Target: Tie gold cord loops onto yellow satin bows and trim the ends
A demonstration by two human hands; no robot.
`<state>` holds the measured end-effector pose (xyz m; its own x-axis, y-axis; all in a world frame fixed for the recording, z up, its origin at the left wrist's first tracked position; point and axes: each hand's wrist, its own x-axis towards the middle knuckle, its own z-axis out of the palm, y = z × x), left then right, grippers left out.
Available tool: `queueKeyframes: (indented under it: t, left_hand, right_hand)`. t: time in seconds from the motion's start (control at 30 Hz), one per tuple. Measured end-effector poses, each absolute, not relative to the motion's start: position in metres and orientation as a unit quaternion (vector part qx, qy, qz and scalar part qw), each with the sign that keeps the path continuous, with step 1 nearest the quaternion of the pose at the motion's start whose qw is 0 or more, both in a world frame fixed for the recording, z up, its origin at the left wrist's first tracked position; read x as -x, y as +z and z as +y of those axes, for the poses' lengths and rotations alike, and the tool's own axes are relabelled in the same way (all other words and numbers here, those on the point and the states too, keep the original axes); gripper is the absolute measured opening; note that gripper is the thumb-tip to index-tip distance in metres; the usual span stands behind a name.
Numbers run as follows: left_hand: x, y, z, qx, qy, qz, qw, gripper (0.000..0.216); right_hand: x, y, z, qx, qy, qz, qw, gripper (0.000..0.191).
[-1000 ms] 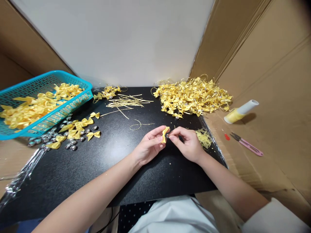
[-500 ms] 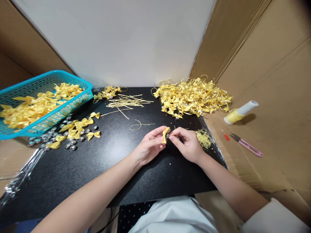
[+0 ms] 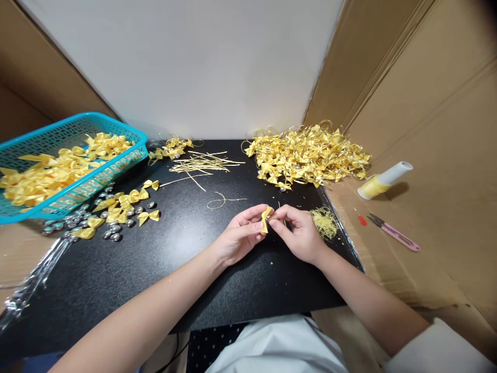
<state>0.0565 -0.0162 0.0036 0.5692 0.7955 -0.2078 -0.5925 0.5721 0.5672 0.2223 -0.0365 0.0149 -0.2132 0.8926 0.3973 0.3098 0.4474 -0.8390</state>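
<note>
My left hand (image 3: 238, 237) pinches a small yellow ribbon bow (image 3: 265, 218) between thumb and fingers, just above the black tabletop (image 3: 163, 264). My right hand (image 3: 298, 233) meets it from the right, its fingertips closed on the bow's middle; something small and thin may be between them, too fine to make out. Both hands hover near the table's middle, a little right of centre.
A teal basket (image 3: 77, 155) of yellow bows sits at the left, with loose bows (image 3: 120, 204) and silver beads (image 3: 112, 232) beside it. Cut gold cords (image 3: 202, 163) lie behind; a heap of finished bows (image 3: 310, 155) at back right. Thread spool (image 3: 382, 180), pink snips (image 3: 394, 231) and thread scraps (image 3: 325, 221) are right.
Both hands have shifted very slightly with the bow; the fingers have barely re-gripped. Everything else lies as before.
</note>
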Motion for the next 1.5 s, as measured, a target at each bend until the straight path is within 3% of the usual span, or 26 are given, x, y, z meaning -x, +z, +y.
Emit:
queueKeyframes:
  t: [1.5]
  left_hand:
    - [-0.0553,0.0041,-0.0173,-0.223,0.412,0.205,0.859,0.032]
  right_hand:
    - [-0.2259,0.0149,-0.0379,0.418,0.286,-0.726,0.466,0.012]
